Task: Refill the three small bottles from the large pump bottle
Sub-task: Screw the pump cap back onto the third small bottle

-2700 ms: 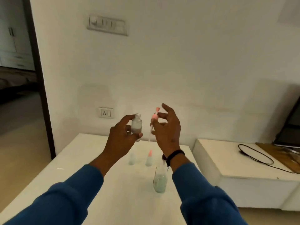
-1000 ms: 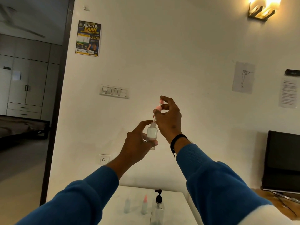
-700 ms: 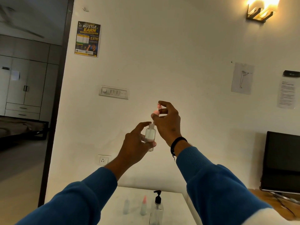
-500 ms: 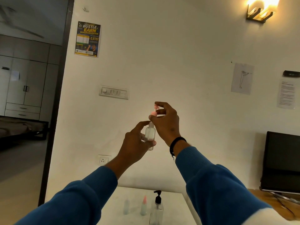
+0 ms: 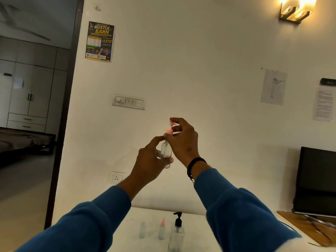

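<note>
My left hand (image 5: 151, 161) grips a small clear bottle (image 5: 166, 151) held up in front of the wall. My right hand (image 5: 183, 140) pinches its pink pump cap (image 5: 169, 130) at the bottle's neck. Down on the white table (image 5: 192, 231) stands the large pump bottle (image 5: 176, 233) with a black pump head. To its left stand a small bottle with a pink cap (image 5: 161, 229) and a small bottle without a visible cap (image 5: 142, 230).
A dark screen (image 5: 317, 180) stands on a wooden board at the right. A wall socket (image 5: 116, 177) and a switch plate (image 5: 128, 102) are on the wall behind. An open doorway lies to the left.
The pink cap has come down onto the small bottle's neck. Both hands have dropped slightly, still raised in front of the wall.
</note>
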A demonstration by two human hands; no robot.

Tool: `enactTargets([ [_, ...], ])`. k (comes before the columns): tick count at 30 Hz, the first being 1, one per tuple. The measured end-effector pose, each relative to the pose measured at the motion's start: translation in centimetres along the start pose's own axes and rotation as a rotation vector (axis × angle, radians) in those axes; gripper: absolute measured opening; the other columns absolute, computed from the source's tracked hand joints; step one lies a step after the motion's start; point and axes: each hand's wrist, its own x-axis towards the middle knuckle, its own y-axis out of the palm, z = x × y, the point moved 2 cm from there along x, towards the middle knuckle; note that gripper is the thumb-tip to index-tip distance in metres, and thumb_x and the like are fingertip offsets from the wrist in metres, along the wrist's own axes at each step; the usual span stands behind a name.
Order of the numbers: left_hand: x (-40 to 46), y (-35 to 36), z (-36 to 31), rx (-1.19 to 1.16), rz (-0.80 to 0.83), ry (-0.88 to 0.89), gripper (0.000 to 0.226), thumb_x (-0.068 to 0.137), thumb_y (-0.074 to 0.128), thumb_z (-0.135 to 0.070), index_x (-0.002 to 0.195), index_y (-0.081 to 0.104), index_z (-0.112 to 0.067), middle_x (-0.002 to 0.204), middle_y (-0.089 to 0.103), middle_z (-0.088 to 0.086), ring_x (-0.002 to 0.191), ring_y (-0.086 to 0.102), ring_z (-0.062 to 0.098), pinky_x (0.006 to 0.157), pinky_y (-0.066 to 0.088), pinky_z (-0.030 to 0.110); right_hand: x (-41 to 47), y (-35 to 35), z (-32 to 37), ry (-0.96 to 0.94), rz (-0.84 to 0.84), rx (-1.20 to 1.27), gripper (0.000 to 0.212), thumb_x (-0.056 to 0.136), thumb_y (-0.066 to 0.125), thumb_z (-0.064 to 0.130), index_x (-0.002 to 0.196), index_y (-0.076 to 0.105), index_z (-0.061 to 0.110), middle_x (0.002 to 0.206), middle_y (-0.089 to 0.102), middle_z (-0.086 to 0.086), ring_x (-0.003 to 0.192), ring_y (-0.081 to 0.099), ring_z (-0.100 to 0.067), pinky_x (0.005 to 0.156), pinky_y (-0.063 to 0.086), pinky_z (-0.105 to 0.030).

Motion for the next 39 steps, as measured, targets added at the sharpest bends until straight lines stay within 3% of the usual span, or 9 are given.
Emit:
enactTargets([
  [10,-0.2,0.4,0.7,0.017,0.001,-0.019,0.068,0.080,0.084,-0.029,0.139,0.049,-0.029,0.093,0.067,-0.003,0.084,0.065,0.017,0.069,0.042,0.011,-0.6,0.7,-1.0,0.043,-0.012,-0.039,0.044,0.090,0.073,0.010,0.132,0.061,0.022,0.111,0.070,-0.004,0.093,0.068,-0.016,0.058,0.045,0.000],
  [15,-0.4,0.7,1.3,0.017,0.007,-0.022,0.069,0.079,0.084,-0.030,0.139,0.049,-0.029,0.096,0.070,0.000,0.084,0.069,0.020,0.080,0.054,0.025,-1.0,0.9,-1.4,0.068,-0.022,-0.043,0.041,0.092,0.071,0.011,0.132,0.061,0.021,0.114,0.071,-0.003,0.094,0.069,-0.015,0.063,0.045,-0.002],
  [18,-0.7,0.9,1.5,0.023,0.008,-0.035,0.069,0.078,0.085,-0.029,0.138,0.050,-0.030,0.091,0.069,-0.001,0.082,0.068,0.017,0.072,0.047,0.016,-1.4,1.2,-1.9,0.090,-0.024,-0.043,0.040,0.094,0.068,0.010,0.132,0.061,0.021,0.112,0.069,-0.001,0.090,0.067,-0.013,0.065,0.047,-0.004],
  [22,-1.2,1.3,1.6,0.027,0.000,-0.033,0.066,0.079,0.085,-0.030,0.136,0.053,-0.028,0.088,0.068,-0.004,0.078,0.066,0.013,0.066,0.041,0.009,-2.2,1.8,-2.3,0.090,-0.049,-0.070,0.040,0.097,0.064,0.008,0.135,0.059,0.021,0.112,0.067,-0.001,0.096,0.067,-0.017,0.083,0.058,-0.022],
  [28,-1.2,1.8,1.8,0.049,-0.033,-0.016,0.055,0.083,0.081,-0.020,0.132,0.057,-0.024,0.083,0.072,-0.001,0.069,0.066,0.011,0.064,0.044,0.008,-2.9,2.5,-2.3,0.103,-0.097,-0.123,0.041,0.099,0.056,0.005,0.139,0.056,0.018,0.121,0.068,-0.008,0.105,0.068,-0.023,0.093,0.058,-0.035],
  [34,-1.3,1.9,1.6,0.052,-0.056,-0.006,0.051,0.084,0.077,-0.008,0.130,0.059,-0.018,0.084,0.071,0.001,0.066,0.062,0.007,0.060,0.041,-0.002,-3.1,2.9,-2.3,0.119,-0.100,-0.147,0.044,0.099,0.056,0.004,0.140,0.056,0.021,0.123,0.066,-0.008,0.106,0.066,-0.021,0.092,0.056,-0.030],
  [39,-1.5,2.0,1.9,0.026,-0.067,-0.031,0.050,0.083,0.080,-0.013,0.128,0.061,-0.020,0.086,0.072,-0.002,0.072,0.066,0.009,0.060,0.043,0.002,-3.2,2.7,-2.5,0.140,-0.097,-0.160,0.045,0.098,0.058,0.006,0.139,0.057,0.025,0.122,0.061,-0.006,0.100,0.058,-0.013,0.074,0.038,-0.003],
])
